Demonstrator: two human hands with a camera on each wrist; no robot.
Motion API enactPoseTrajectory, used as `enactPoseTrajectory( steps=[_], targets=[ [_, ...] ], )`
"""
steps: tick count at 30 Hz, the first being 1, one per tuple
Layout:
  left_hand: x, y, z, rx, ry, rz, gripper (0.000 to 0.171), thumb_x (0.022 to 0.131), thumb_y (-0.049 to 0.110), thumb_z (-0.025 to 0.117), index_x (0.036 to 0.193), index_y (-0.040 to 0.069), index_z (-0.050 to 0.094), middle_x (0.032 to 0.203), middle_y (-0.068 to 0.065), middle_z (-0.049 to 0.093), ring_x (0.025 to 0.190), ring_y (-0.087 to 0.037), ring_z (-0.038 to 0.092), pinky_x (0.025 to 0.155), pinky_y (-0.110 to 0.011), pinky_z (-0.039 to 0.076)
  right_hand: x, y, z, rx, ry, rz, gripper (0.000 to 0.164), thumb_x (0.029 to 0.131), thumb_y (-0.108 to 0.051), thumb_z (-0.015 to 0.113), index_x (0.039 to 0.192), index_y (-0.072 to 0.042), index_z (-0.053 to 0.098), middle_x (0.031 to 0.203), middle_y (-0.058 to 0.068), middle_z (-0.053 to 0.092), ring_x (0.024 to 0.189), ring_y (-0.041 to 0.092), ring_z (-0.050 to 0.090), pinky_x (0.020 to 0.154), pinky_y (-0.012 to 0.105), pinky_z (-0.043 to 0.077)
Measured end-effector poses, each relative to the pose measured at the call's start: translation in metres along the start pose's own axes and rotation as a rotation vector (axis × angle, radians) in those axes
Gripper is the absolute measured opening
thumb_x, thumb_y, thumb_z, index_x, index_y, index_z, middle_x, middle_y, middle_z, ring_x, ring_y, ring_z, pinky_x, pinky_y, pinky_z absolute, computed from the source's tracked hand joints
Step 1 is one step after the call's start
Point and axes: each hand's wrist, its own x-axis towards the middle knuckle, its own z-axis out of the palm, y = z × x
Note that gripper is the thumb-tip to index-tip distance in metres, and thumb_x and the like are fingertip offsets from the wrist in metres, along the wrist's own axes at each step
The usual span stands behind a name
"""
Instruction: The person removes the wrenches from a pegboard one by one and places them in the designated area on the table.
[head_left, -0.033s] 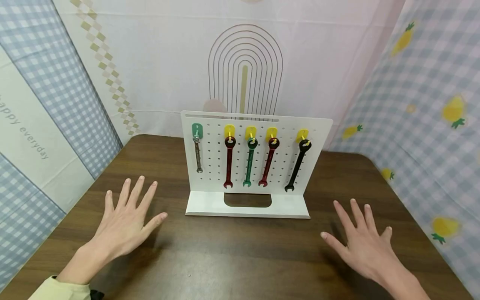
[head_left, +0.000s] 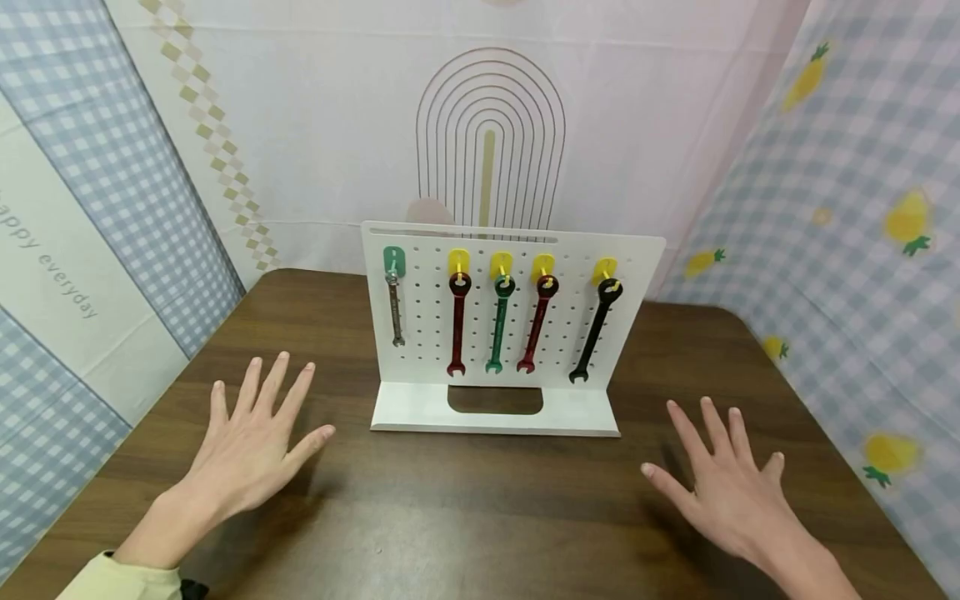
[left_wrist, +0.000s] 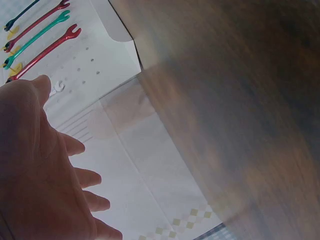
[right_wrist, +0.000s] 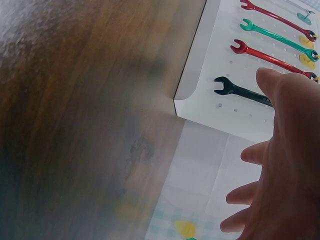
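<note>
My left hand is held over the left of the table with its fingers spread, holding nothing. Over the right side, my right hand is spread the same way, also holding nothing. Between them stands a white pegboard. From its hooks hang, left to right, a small silver wrench, a red wrench, a green wrench, a second red wrench and a black wrench. Neither hand touches the board. In the right wrist view my thumb covers part of the black wrench.
The brown wooden table reaches a white curtain with a printed arch behind the board. Blue checked cloth hangs at the left, and checked cloth with a yellow fruit print at the right. The board's base has a cut-out slot.
</note>
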Motion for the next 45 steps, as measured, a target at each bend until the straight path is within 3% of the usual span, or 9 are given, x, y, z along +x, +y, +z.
enactPoseTrajectory(
  steps=[7, 11, 15, 20, 23, 26, 33, 40, 45],
  targets=[
    [-0.001, -0.001, 0.001, 0.001, -0.014, 0.008, 0.086, 0.107, 0.063, 0.046, 0.17, 0.015, 0.013, 0.176, -0.025, 0.009, 0.159, -0.055, 0.005, 0.117, -0.088, 0.004, 0.001, 0.0, 0.002, -0.009, -0.001, -0.005, 0.097, 0.102, -0.075, 0.046, 0.171, -0.026, 0.0, 0.173, 0.033, 0.004, 0.153, 0.066, 0.004, 0.092, 0.101, 0.011],
    [0.004, -0.001, -0.001, 0.011, 0.027, 0.042, 0.085, 0.107, 0.059, 0.051, 0.169, 0.009, 0.021, 0.172, -0.025, 0.025, 0.156, -0.054, 0.021, 0.119, -0.083, 0.015, 0.002, 0.002, 0.002, -0.014, 0.007, -0.017, 0.097, 0.1, -0.075, 0.049, 0.171, -0.024, 0.007, 0.171, 0.034, 0.015, 0.151, 0.065, 0.017, 0.092, 0.098, 0.023],
    [0.013, 0.003, -0.004, -0.014, 0.131, 0.07, 0.073, 0.105, 0.044, 0.064, 0.161, 0.005, 0.038, 0.155, -0.027, 0.051, 0.144, -0.052, 0.046, 0.114, -0.074, 0.039, 0.004, 0.004, 0.001, -0.003, 0.061, -0.038, 0.091, 0.1, -0.069, 0.058, 0.167, -0.018, 0.026, 0.162, 0.034, 0.035, 0.141, 0.062, 0.039, 0.065, 0.073, 0.054],
    [0.028, 0.011, -0.005, -0.136, 0.25, 0.071, 0.058, 0.102, 0.025, 0.071, 0.153, 0.005, 0.052, 0.136, -0.025, 0.068, 0.122, -0.049, 0.066, 0.088, -0.068, 0.058, 0.005, 0.004, -0.001, 0.019, 0.159, -0.038, 0.068, 0.102, -0.056, 0.065, 0.153, -0.013, 0.052, 0.146, 0.031, 0.056, 0.115, 0.055, 0.063, 0.042, 0.043, 0.048],
    [0.041, 0.014, -0.005, -0.267, 0.263, 0.084, 0.056, 0.103, 0.02, 0.07, 0.153, 0.005, 0.051, 0.133, -0.022, 0.071, 0.122, -0.047, 0.066, 0.092, -0.066, 0.056, 0.007, 0.001, -0.003, 0.058, 0.224, -0.045, 0.055, 0.102, -0.048, 0.068, 0.143, -0.013, 0.063, 0.132, 0.027, 0.069, 0.085, 0.043, 0.072, 0.039, 0.035, 0.042],
    [0.056, 0.016, -0.004, -0.415, 0.238, 0.092, 0.06, 0.105, 0.019, 0.068, 0.158, 0.006, 0.045, 0.139, -0.022, 0.067, 0.129, -0.048, 0.062, 0.103, -0.066, 0.052, 0.012, -0.001, -0.005, 0.143, 0.276, -0.06, 0.043, 0.101, -0.04, 0.071, 0.134, -0.013, 0.071, 0.115, 0.018, 0.078, 0.07, 0.028, 0.071, 0.041, 0.033, 0.041],
    [0.089, 0.021, 0.003, -0.717, 0.144, 0.018, 0.065, 0.11, 0.019, 0.058, 0.166, 0.007, 0.027, 0.162, -0.027, 0.044, 0.144, -0.048, 0.05, 0.12, -0.059, 0.044, 0.027, -0.006, -0.012, 0.393, 0.341, -0.106, 0.025, 0.099, -0.024, 0.076, 0.12, -0.01, 0.077, 0.097, 0.003, 0.081, 0.083, 0.019, 0.076, 0.065, 0.028, 0.059],
    [0.112, 0.026, 0.007, -0.853, 0.148, 0.009, 0.058, 0.112, 0.014, 0.051, 0.165, 0.006, 0.03, 0.159, -0.029, 0.047, 0.145, -0.046, 0.049, 0.121, -0.057, 0.043, 0.042, -0.012, -0.022, 0.53, 0.354, -0.101, 0.026, 0.101, -0.026, 0.075, 0.123, -0.012, 0.076, 0.102, 0.003, 0.081, 0.087, -0.008, 0.066, 0.071, 0.014, 0.054],
    [0.12, 0.029, 0.009, -0.907, 0.158, 0.013, 0.052, 0.112, 0.012, 0.05, 0.161, 0.003, 0.038, 0.151, -0.027, 0.056, 0.14, -0.041, 0.057, 0.117, -0.044, 0.049, 0.053, -0.021, -0.027, 0.711, 0.314, -0.133, 0.032, 0.101, -0.019, 0.074, 0.129, -0.006, 0.072, 0.113, 0.014, 0.079, 0.093, -0.01, 0.068, 0.077, 0.009, 0.056]
  ],
)
